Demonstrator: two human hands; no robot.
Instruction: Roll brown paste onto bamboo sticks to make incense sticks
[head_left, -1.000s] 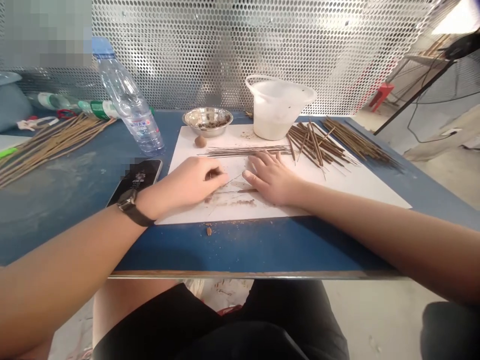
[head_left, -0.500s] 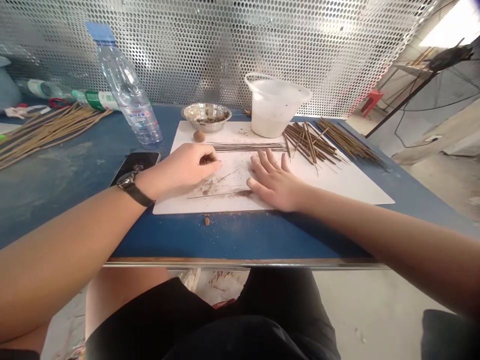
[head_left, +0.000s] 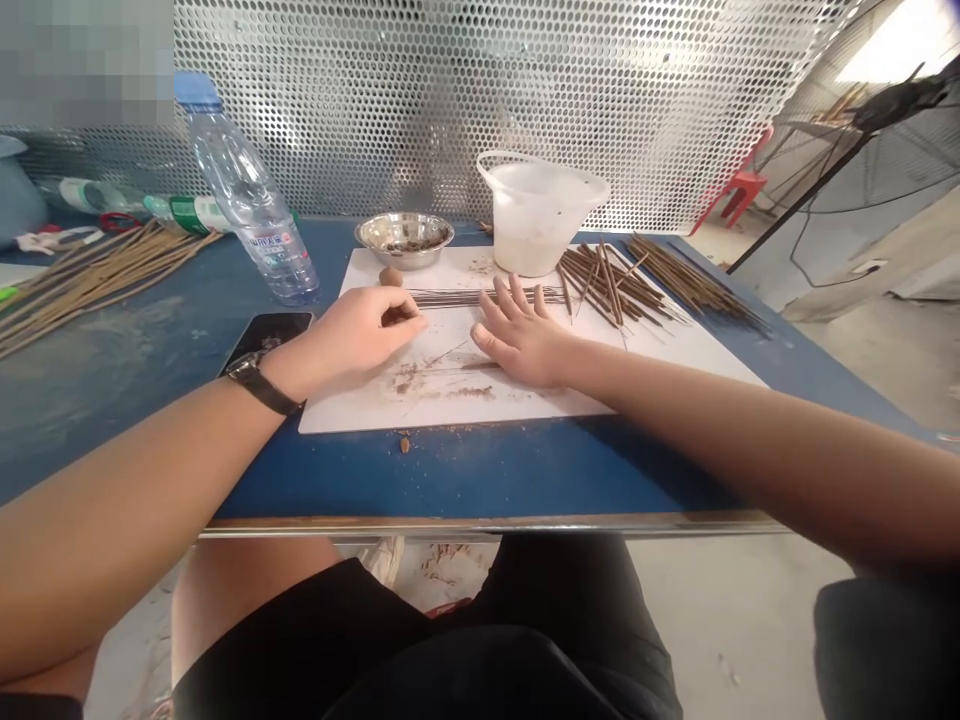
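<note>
My right hand (head_left: 525, 340) lies flat with its fingers spread on the white board (head_left: 337, 410). A thin stick with a brown coating (head_left: 480, 367) runs out from under its palm to the left. My left hand (head_left: 367, 325) rests on the board's left part, fingers curled and thumb against them; whatever is inside the curl is hidden. Just beyond both hands lies a row of thin dark sticks (head_left: 450, 298). A round brown lump (head_left: 390, 277) sits behind my left hand. Brown crumbs (head_left: 409, 375) and smears are scattered on the board between the hands.
A metal bowl (head_left: 405, 238) and a white plastic bucket (head_left: 544, 220) stand at the back. Thicker brown sticks (head_left: 622, 285) are piled right. At left are a water bottle (head_left: 259, 210), a phone (head_left: 266, 335) and long tan strands (head_left: 112, 275). A perforated metal panel (head_left: 420, 110) closes the rear.
My right hand has slid forward over the board, away from me, and the thin stick has moved forward with it. My left hand stays curled in nearly the same spot. The view has shifted slightly.
</note>
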